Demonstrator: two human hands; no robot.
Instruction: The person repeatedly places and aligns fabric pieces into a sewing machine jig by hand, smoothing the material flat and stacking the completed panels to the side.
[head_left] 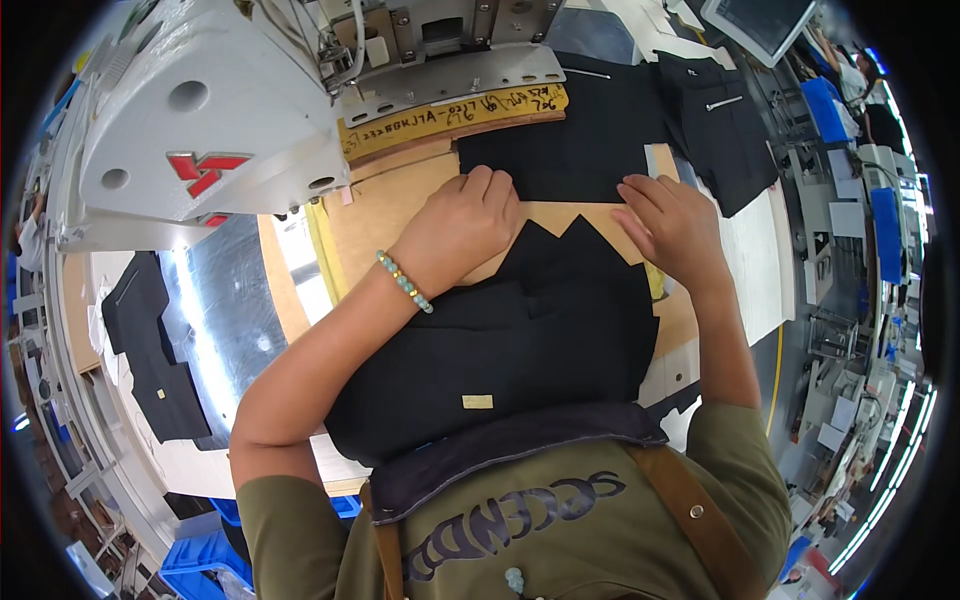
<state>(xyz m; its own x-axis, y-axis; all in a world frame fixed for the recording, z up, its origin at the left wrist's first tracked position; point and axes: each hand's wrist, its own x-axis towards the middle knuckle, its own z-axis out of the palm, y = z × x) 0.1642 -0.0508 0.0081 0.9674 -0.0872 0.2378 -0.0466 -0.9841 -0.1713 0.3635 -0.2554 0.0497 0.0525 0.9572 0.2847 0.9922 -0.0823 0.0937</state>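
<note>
A black fabric panel [570, 165] lies on the tan template board [385, 205], partly under the machine's clamp. My left hand [470, 222], with a beaded bracelet on its wrist, is closed at the panel's lower left corner; its fingertips are hidden. At the lower right corner, the fingers of my right hand [672, 228] rest on the panel's edge, the thumb spread away from them. Between my forearms and against my body lies a larger black fabric piece [520, 335] with a notched top edge and a small cream label [477, 402].
A white sewing machine head [225, 130] and its metal clamp plate [450, 95] stand close above my left hand. More black garment pieces lie at right [715, 130] and left [155, 345]. A screen [762, 25] is at the upper right, and blue crates [205, 565] stand below left.
</note>
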